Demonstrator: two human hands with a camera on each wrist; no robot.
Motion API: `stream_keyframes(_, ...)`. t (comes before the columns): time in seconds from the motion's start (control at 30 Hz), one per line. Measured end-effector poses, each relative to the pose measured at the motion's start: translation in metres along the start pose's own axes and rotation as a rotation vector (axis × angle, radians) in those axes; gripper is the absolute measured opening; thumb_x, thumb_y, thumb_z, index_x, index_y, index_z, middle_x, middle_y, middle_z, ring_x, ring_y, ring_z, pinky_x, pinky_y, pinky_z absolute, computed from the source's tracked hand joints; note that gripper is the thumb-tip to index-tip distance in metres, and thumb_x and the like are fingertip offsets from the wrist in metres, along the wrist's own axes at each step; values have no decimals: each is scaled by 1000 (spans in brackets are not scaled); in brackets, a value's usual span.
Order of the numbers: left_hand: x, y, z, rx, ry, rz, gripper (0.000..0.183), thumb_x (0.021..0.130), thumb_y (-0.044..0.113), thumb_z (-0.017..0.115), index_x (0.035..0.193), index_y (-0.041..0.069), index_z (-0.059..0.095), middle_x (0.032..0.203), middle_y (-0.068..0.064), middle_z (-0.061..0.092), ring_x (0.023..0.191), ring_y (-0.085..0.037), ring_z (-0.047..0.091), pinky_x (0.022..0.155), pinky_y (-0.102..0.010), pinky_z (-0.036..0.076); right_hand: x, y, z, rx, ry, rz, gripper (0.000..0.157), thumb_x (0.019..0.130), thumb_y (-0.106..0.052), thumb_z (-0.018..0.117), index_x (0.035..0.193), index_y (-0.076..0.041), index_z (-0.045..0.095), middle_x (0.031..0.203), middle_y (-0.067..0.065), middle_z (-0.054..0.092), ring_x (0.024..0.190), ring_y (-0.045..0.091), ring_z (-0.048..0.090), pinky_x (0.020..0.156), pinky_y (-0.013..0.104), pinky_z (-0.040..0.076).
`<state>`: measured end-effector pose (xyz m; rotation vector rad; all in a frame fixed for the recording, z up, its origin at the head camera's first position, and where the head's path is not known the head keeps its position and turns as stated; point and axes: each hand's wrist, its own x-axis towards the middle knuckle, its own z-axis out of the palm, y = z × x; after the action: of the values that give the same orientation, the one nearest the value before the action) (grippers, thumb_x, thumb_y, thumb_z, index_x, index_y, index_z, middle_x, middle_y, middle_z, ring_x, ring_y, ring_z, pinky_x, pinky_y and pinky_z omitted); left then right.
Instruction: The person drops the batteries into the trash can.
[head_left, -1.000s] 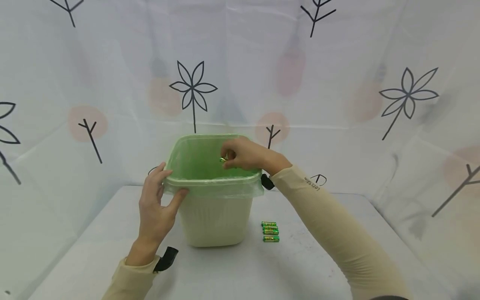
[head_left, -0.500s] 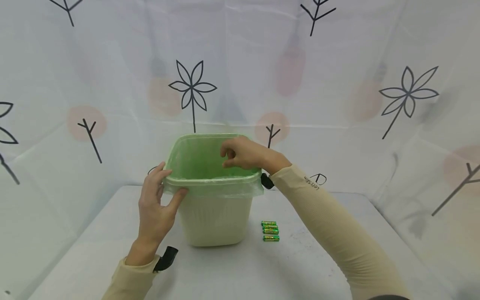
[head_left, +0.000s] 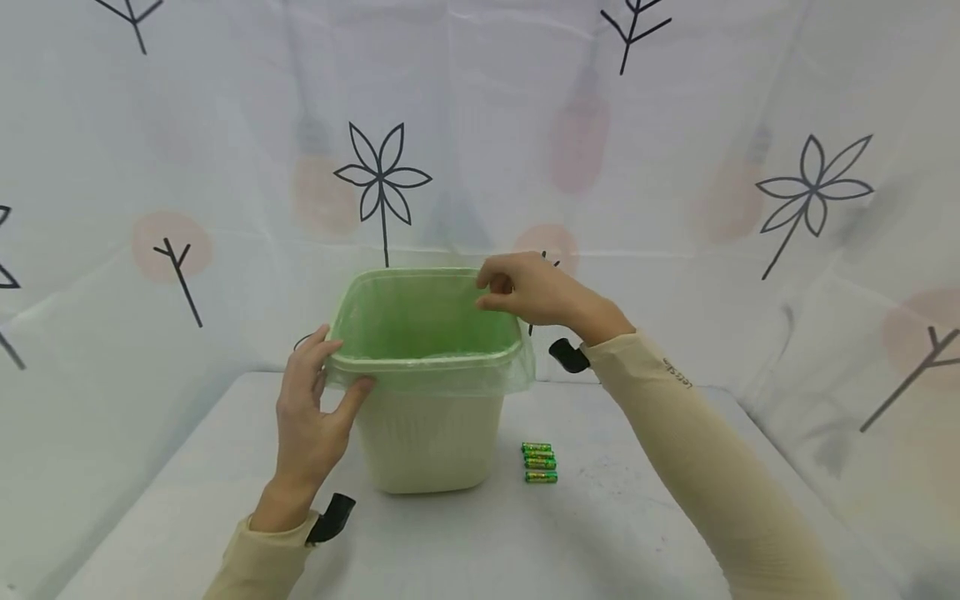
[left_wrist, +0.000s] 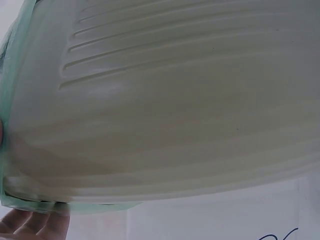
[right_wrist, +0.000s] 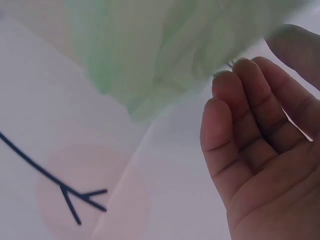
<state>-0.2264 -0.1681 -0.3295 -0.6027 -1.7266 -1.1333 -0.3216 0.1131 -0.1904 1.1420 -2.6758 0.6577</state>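
Observation:
A pale trash bin (head_left: 431, 446) stands on the table, lined with a thin green bag (head_left: 431, 382) folded over its rim. My left hand (head_left: 311, 429) grips the bin's left front corner, thumb on the front and fingers along the side; its fingers (left_wrist: 37, 225) also show below the bin wall (left_wrist: 180, 115) in the left wrist view. Over the right rim hovers my right hand (head_left: 540, 292), fingers loosely bent and holding nothing. In the right wrist view its fingers (right_wrist: 217, 125) are close to the overhanging bag. The bin's bottom inside is hidden.
Several green batteries (head_left: 540, 463) lie in a short column on the white table (head_left: 622, 533), just right of the bin. A white cloth (head_left: 660, 217) printed with flowers and twigs hangs behind and along both sides.
The right hand held a battery over the bin, then let it go inside. It has since moved up and right to the rim. My left hand keeps its place.

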Motion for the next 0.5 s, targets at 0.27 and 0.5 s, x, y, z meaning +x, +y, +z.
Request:
stream_keyframes(0.27, 0, 0, -1, 17, 1, -7, 63, 68, -17, 77, 125, -5, 52, 141, -14, 43, 127, -33, 45, 106, -27, 41, -42, 20, -12, -35, 34, 50, 19, 92, -26, 65, 105, -12, 64, 86, -1, 61, 77, 16, 55, 69, 32, 51)
stream_keyframes(0.5, 8, 22, -2, 2, 7, 12, 57, 67, -23, 73, 119, -14, 50, 135, -29, 43, 122, -45, 44, 107, -27, 40, -79, 45, 5, -15, 27, 130, 21, 92, -26, 65, 105, -10, 64, 84, -2, 60, 76, 16, 54, 68, 31, 51)
